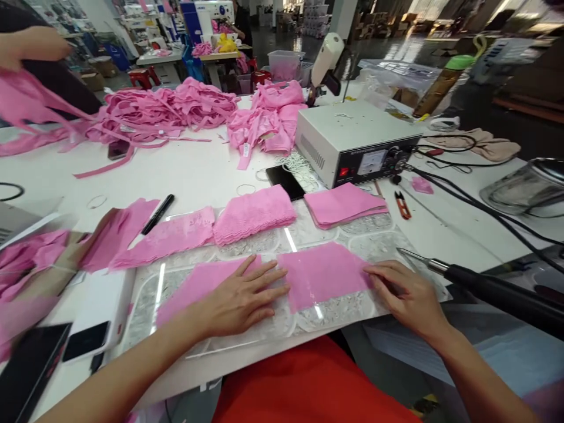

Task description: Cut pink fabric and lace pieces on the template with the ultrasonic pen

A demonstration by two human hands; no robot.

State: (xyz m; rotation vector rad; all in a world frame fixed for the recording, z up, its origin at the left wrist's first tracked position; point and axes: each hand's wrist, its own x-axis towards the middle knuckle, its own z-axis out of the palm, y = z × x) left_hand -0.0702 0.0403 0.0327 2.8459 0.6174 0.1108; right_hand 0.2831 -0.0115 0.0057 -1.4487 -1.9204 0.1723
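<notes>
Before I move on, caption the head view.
Left hand spread over one pink fabric piece, right hand at the edge of another piece, grey box behind.

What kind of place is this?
Probably a garment workshop: a sewing machine stands in the background, pink cloth is heaped on the table, and flat pink pieces lie nearer.

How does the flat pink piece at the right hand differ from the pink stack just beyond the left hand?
The flat piece lies thin and smooth; the stack is thicker, with many layered edges. The right hand touches the flat piece's edge, while no hand touches the stack. Both are pink and cloth-like.
</notes>
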